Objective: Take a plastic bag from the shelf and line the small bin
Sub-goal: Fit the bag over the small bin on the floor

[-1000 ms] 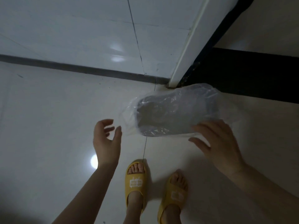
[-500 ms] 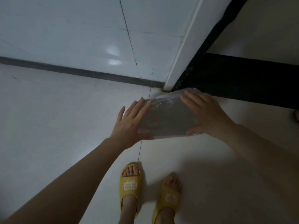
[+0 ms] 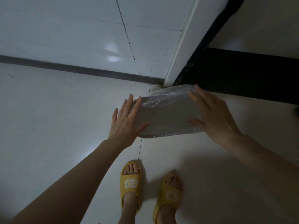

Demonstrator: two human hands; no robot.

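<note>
The small grey bin (image 3: 166,117) stands on the floor by the door frame corner, with a clear plastic bag (image 3: 168,96) stretched over its rim and sides. My left hand (image 3: 127,120) lies flat against the bin's left end, fingers spread and thumb touching its near side. My right hand (image 3: 213,117) spans the right end, fingers over the bag at the far rim and thumb on the near side. The bin's inside is hard to make out in the dim light.
A white tiled wall (image 3: 80,38) with a dark skirting strip runs behind the bin. The white door frame (image 3: 182,46) and a black threshold (image 3: 242,73) are right behind it. My feet in yellow slippers (image 3: 131,183) stand just in front on the pale floor.
A second ago the bag was loose and puffed over the bin, with both hands off it. Both hands have since closed in on the bin's ends and the bag now lies tight.
</note>
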